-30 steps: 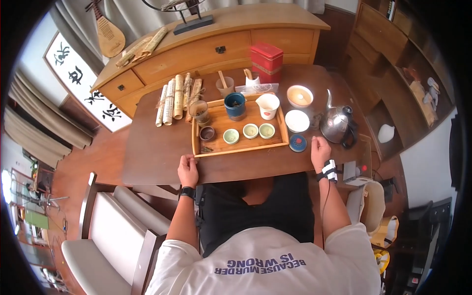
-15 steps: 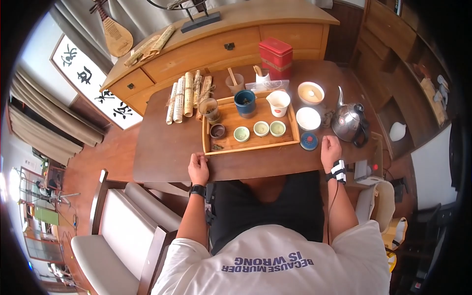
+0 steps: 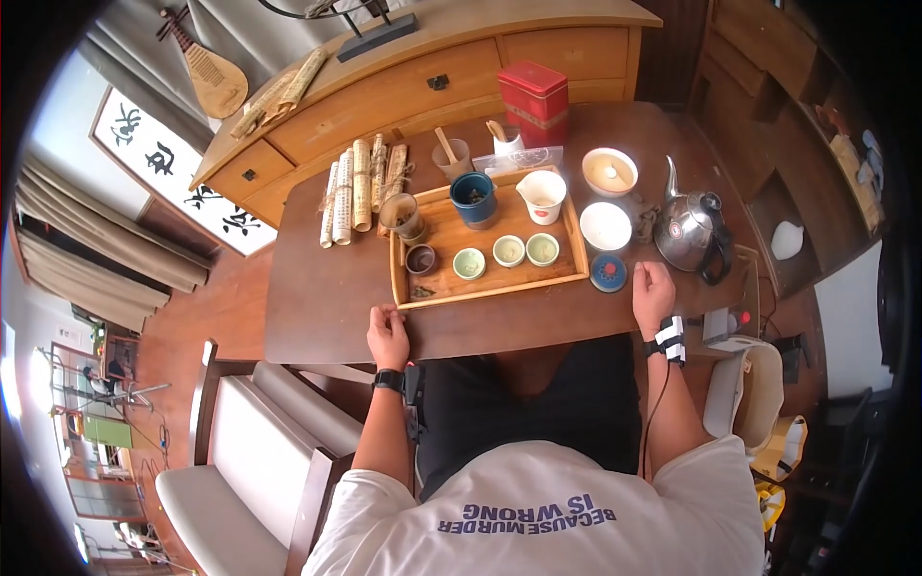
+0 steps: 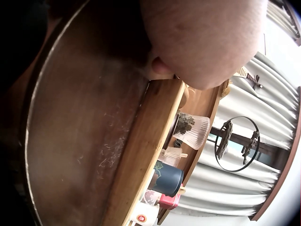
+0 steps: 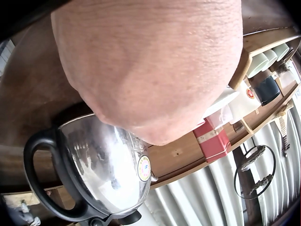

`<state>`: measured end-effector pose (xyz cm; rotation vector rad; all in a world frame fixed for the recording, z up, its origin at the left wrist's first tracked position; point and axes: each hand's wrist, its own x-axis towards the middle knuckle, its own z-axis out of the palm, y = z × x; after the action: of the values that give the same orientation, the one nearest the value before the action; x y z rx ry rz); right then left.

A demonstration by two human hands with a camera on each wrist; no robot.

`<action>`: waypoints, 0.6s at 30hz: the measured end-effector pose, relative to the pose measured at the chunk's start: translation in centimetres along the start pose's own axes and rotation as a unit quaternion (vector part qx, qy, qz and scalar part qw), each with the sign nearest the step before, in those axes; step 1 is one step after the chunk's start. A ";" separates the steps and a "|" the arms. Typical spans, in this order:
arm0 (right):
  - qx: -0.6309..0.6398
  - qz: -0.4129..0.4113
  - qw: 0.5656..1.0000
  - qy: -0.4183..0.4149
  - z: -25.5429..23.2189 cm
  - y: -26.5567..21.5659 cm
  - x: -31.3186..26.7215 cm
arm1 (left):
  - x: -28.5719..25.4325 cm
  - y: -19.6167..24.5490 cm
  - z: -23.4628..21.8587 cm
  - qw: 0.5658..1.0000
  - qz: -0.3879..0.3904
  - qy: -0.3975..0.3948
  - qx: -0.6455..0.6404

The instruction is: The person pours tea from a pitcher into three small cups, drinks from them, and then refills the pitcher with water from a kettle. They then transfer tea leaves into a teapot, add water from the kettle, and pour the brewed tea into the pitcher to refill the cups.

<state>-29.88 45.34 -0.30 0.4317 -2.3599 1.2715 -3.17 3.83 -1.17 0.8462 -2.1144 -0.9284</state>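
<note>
My left hand (image 3: 387,336) rests on the table's front edge, fingers loosely curled and right at the near left corner of the wooden tray (image 3: 499,293). On the far side, my right hand (image 3: 654,296) lies on the table with loosely bent fingers, holding nothing. It is beside the blue round lid (image 3: 608,273). The tray carries three pale green cups, a small dark cup (image 3: 421,259), a ribbed glass (image 3: 402,220), a blue cup (image 3: 473,201) and a white pitcher (image 3: 543,197). In the wrist views, the backs of the hands hide most of the fingers.
A steel kettle (image 3: 687,230) stands beyond my right hand. Two white bowls, one of them a lidded bowl (image 3: 610,173), stand right of the tray. Rolled bamboo scrolls (image 3: 361,187) lie at the back left, and a red tin (image 3: 533,103) stands behind. A chair (image 3: 254,422) is at left.
The head view has shifted slightly, moving the whole scene in the picture. Both hands keep their places on the table, and the tea things have not moved.
</note>
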 end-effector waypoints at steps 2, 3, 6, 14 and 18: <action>0.003 0.001 1.000 -0.004 0.0 -0.1 0.0 | 0.0 0.0 0.0 1.000 0.008 0.004 0.015; 0.002 -0.002 1.000 -0.006 0.1 0.0 -0.1 | -0.1 0.0 0.0 1.000 0.011 0.006 0.023; -0.001 -0.003 1.000 -0.008 0.1 0.2 -0.1 | 0.0 0.1 -0.1 1.000 0.008 0.003 0.027; -0.014 -0.011 1.000 -0.005 0.1 0.1 -0.1 | -0.1 0.4 -0.2 1.000 0.005 0.003 0.011; -0.019 -0.016 1.000 -0.006 0.0 0.0 -0.1 | -0.1 1.0 -0.3 1.000 0.001 -0.001 0.006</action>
<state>-29.79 45.29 -0.33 0.4652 -2.3729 1.2121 -3.12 4.33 -0.29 0.8498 -2.1249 -0.9159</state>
